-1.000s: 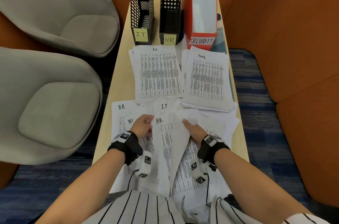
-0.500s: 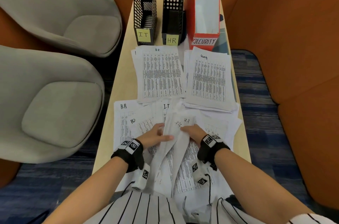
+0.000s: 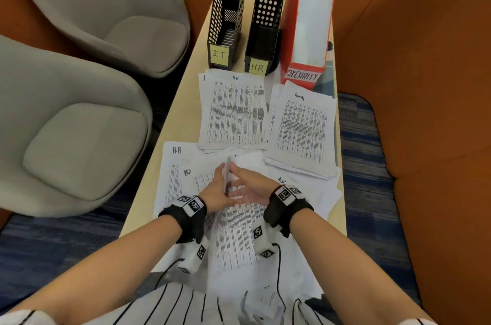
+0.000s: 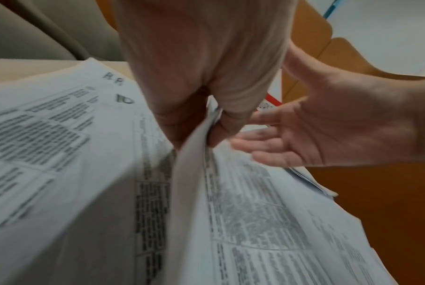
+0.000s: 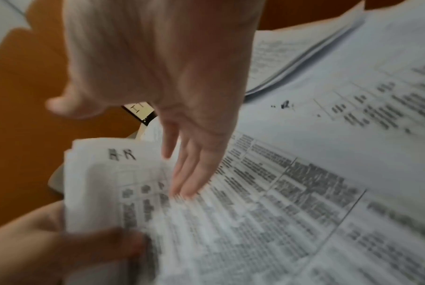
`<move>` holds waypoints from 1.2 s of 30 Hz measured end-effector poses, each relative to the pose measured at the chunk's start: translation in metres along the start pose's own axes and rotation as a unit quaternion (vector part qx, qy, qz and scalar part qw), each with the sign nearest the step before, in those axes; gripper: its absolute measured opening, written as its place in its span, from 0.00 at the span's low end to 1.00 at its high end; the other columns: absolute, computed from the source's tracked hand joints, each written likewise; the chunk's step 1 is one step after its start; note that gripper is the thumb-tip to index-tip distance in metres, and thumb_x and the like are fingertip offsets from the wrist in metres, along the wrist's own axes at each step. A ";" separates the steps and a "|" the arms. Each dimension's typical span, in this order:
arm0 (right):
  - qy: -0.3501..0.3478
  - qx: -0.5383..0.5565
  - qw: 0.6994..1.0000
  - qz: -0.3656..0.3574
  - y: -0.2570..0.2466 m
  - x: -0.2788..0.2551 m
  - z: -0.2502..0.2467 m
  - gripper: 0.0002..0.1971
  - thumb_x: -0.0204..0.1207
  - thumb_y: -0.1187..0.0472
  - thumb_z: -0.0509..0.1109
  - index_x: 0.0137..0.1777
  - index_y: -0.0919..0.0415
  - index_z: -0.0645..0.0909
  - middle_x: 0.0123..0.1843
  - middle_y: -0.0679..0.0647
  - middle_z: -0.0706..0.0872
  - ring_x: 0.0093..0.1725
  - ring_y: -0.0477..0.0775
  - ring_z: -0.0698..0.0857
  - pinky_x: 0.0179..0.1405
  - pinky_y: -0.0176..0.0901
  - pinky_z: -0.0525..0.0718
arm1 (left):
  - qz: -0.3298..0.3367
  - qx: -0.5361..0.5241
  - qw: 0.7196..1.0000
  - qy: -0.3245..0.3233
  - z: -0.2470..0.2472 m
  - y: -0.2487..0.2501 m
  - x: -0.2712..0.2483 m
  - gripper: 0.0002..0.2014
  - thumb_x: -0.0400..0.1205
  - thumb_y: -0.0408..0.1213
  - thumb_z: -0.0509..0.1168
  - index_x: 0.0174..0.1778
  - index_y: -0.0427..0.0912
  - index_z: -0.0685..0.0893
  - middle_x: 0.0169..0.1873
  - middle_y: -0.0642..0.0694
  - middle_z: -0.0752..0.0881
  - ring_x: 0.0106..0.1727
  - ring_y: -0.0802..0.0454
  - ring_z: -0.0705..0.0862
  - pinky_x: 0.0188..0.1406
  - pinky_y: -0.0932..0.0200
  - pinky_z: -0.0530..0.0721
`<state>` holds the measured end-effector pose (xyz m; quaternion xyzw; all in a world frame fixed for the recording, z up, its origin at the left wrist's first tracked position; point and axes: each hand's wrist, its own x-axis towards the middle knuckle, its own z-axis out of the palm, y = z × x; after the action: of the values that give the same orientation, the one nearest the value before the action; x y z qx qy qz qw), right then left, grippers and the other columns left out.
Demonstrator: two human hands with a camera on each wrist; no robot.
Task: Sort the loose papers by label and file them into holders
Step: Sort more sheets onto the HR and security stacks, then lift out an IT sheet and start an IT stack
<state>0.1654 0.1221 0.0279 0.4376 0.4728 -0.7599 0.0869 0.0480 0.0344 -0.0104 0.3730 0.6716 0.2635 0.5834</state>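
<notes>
White printed sheets lie spread over the near half of a narrow pale wooden worktop (image 3: pixel 183 101), where a person's two hands meet above the loose papers (image 3: pixel 236 234). The left hand (image 3: pixel 216 191) pinches a raised, folded sheet (image 4: pixel 191 154) between thumb and curled fingers (image 4: pixel 228 119), the paper standing up on edge from the heap. The right hand (image 3: pixel 252 186) is spread flat with straight, relaxed fingers (image 5: pixel 191 173) resting on the printed face of the sheets just beside that fold; it grips nothing. One loose sheet near the worktop's left edge is headed "H.R" (image 3: pixel 177 150). Toward the far end lie two tidier stacks: the HR stack (image 3: pixel 235 112) in the middle and the Security stack (image 3: pixel 303 128) by the right edge, close beside each other. Along the far edge stand three upright holders side by side: a black mesh IT holder (image 3: pixel 228 5) at the left, a black HR holder (image 3: pixel 265 29) in the middle, and a red SECURITY holder (image 3: pixel 308 19) at the right. Two grey chairs (image 3: pixel 79 125) sit off the left edge.
</notes>
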 end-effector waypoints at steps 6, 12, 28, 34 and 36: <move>0.377 -0.217 0.893 -0.118 0.020 0.011 -0.044 0.40 0.69 0.45 0.78 0.76 0.60 0.68 0.73 0.58 0.72 0.73 0.59 0.72 0.74 0.52 0.71 | -0.052 -0.010 0.981 0.187 -0.045 -0.010 -0.006 0.08 0.75 0.26 0.65 0.49 0.34 0.82 0.46 0.36 0.86 0.48 0.41 0.84 0.50 0.51 0.82; 0.148 0.075 0.977 -0.132 -0.001 0.002 -0.047 0.13 0.74 0.68 0.74 0.58 0.61 0.82 0.48 0.52 0.89 0.51 0.55 0.86 0.47 0.43 0.85 | -0.022 -0.234 0.963 0.133 -0.092 0.012 -0.001 0.21 0.69 0.49 0.73 0.58 0.53 0.82 0.63 0.49 0.84 0.68 0.45 0.78 0.73 0.44 0.70; 0.212 0.046 0.969 -0.120 -0.008 0.031 -0.053 0.22 0.78 0.60 0.72 0.71 0.64 0.76 0.64 0.57 0.86 0.63 0.60 0.85 0.66 0.55 0.82 | -0.075 -0.087 0.991 0.071 -0.106 0.016 0.052 0.13 0.78 0.26 0.61 0.58 0.37 0.81 0.52 0.41 0.84 0.54 0.40 0.82 0.56 0.46 0.82; 0.228 -0.278 0.933 0.001 0.003 0.036 -0.065 0.16 0.75 0.65 0.70 0.62 0.58 0.75 0.49 0.53 0.81 0.49 0.57 0.82 0.44 0.46 0.82 | -0.103 0.065 0.971 0.207 -0.132 0.027 0.104 0.18 0.80 0.27 0.58 0.67 0.31 0.77 0.64 0.35 0.82 0.63 0.36 0.81 0.65 0.47 0.79; 0.206 -0.357 0.911 0.021 0.021 0.032 -0.067 0.16 0.73 0.68 0.69 0.58 0.53 0.74 0.43 0.48 0.78 0.46 0.54 0.81 0.43 0.46 0.81 | -0.132 0.083 0.963 0.218 -0.132 0.034 0.118 0.20 0.84 0.29 0.56 0.73 0.27 0.70 0.70 0.32 0.76 0.70 0.35 0.76 0.69 0.49 0.74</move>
<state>0.1963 0.1728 -0.0214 0.5338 0.7109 -0.4311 0.1542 -0.0800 0.1604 -0.0285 0.2620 0.8455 0.2026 0.4189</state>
